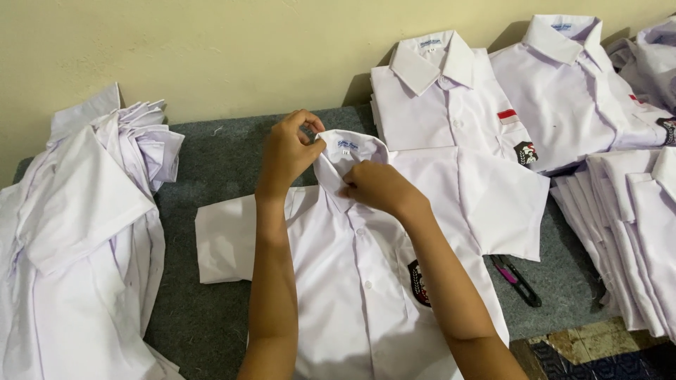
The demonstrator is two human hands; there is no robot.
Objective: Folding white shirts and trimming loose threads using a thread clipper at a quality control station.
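Observation:
A white short-sleeved shirt (352, 274) lies face up on a grey felt-covered table (218, 162), buttoned down the front, with a dark badge on its chest pocket. My left hand (287, 151) pinches the left edge of the shirt's collar (348, 149). My right hand (377, 186) grips the collar front near the top button. Both sleeves are spread out to the sides.
A heap of unfolded white shirts (77, 232) lies at the left. Folded white shirts (451, 91) are stacked at the back against the wall, with more piles (627, 225) at the right. A small black and pink thread cutter (517, 278) rests on the felt by the right sleeve.

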